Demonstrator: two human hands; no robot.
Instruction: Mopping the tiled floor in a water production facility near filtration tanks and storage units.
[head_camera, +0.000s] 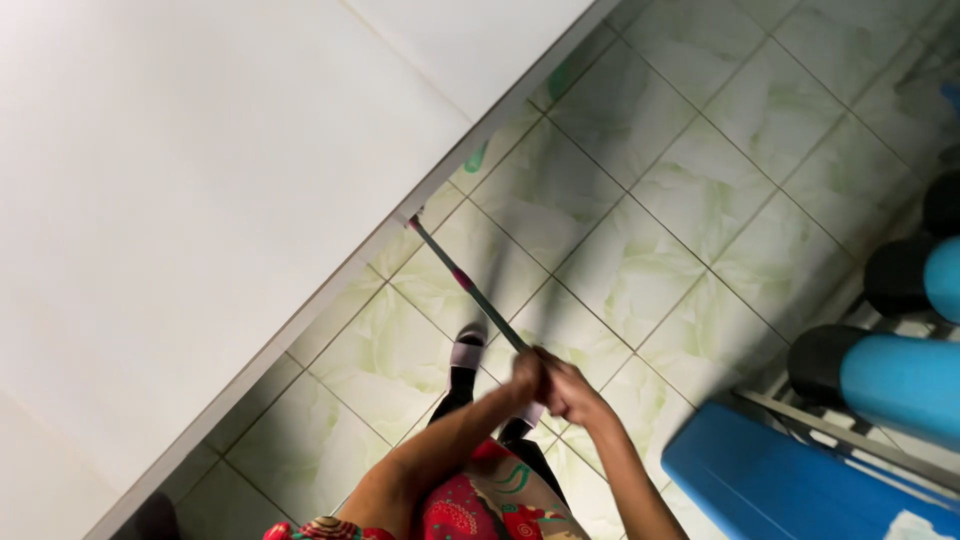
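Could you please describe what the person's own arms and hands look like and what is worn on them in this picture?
Both forearms are bare from elbow to wrist. The left hand and right hand wear no gloves; no rings, watch or bracelets are visible, though the picture is too blurred to rule out small ones. A short sleeve in red patterned fabric shows at the bottom edge, on the left upper arm.

Floor tiles (690, 200): pale green, marbled white. Counter (180, 170): plain white. Handle (470, 290): grey with pink bands. Cylinders (900, 375): light blue, black-capped. Bin (770, 480): bright blue. Garment (480, 505): red, patterned.
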